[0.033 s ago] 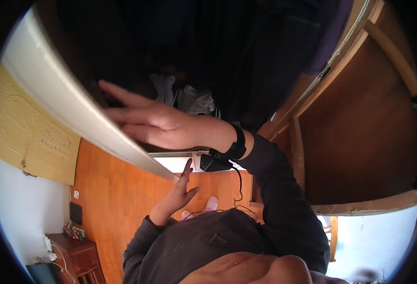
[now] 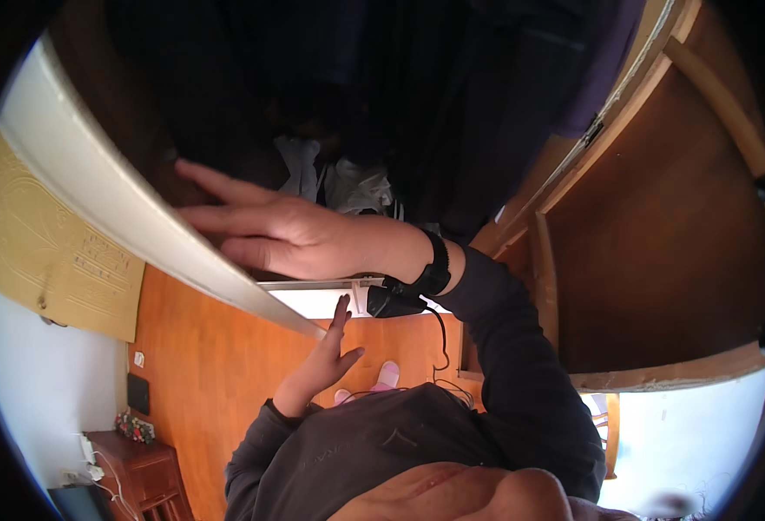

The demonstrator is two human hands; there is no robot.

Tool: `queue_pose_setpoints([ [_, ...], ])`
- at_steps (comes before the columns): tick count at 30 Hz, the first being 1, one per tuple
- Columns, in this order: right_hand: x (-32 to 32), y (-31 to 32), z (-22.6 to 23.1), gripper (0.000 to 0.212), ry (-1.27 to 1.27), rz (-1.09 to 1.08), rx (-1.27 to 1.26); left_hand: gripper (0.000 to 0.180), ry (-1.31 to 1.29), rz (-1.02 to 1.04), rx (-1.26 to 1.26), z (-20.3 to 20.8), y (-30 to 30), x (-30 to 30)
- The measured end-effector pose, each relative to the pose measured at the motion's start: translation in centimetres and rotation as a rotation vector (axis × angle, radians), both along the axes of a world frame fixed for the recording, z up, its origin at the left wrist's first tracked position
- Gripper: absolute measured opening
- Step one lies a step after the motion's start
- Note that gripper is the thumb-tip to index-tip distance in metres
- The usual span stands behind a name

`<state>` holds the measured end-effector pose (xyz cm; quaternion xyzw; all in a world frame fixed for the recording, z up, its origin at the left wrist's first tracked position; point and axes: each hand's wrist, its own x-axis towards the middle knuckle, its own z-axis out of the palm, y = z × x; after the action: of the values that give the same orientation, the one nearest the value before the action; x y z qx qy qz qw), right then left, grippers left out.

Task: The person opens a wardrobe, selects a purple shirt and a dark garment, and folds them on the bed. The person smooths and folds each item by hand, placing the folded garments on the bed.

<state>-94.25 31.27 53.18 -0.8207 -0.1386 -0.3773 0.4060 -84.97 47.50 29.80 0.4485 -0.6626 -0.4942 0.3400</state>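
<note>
A white cabinet door [image 2: 122, 204] stands swung out at the left, its pale edge running toward me. My right hand [image 2: 282, 230] reaches across to the door's inner side, fingers spread and touching or very near it. Lower down, my left hand [image 2: 320, 358] is held up with straight fingers beside the door's near end; whether it touches the door I cannot tell. Both hands look free of any object. Dark hanging clothes [image 2: 417, 104] fill the shadowed cabinet, with crumpled white items [image 2: 356, 184] at its bottom.
A brown-backed door [image 2: 660, 234] with a wooden frame stands open at the right. My right wrist wears a black strap [image 2: 439, 263] with a cabled black device [image 2: 391, 300]. Behind are a yellow embossed door [image 2: 61, 239], a wooden floor [image 2: 217, 347] and a small brown cabinet [image 2: 139, 464].
The white door has swung slightly farther left and outward. My right hand has moved a little with it, while my left hand is nearly still.
</note>
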Motion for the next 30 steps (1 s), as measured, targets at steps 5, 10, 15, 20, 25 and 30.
queue_pose_setpoints([
  [5, 1.4, 2.1, 1.6, 0.059, 0.026, -0.055, -0.101, 0.116, -0.017, -0.041, -0.085, -0.7, 4.3, 2.6],
  [10, 3.0, -1.0, 5.9, 0.044, -0.044, -0.308, 0.045, 0.118, 0.027, -0.004, -0.036, -1.0, 8.7, 6.3],
  [15, 2.5, -10.3, 15.9, 0.035, -0.104, -0.564, 0.049, 0.11, 0.037, 0.171, 0.056, -1.8, 13.0, 8.8],
  [20, -1.9, -17.5, 27.1, 0.015, -0.346, -1.233, -0.556, 0.093, 0.069, 0.328, 0.135, -2.4, 15.5, 11.0],
  [25, -4.4, -18.6, 31.9, 0.024, -0.468, -1.744, -1.053, 0.068, 0.093, 0.448, 0.103, -3.5, 16.2, 12.5],
  [30, -3.6, -19.0, 34.0, 0.047, -0.319, -2.065, -1.273, 0.054, 0.112, 0.54, 0.077, -4.3, 14.6, 12.8],
])
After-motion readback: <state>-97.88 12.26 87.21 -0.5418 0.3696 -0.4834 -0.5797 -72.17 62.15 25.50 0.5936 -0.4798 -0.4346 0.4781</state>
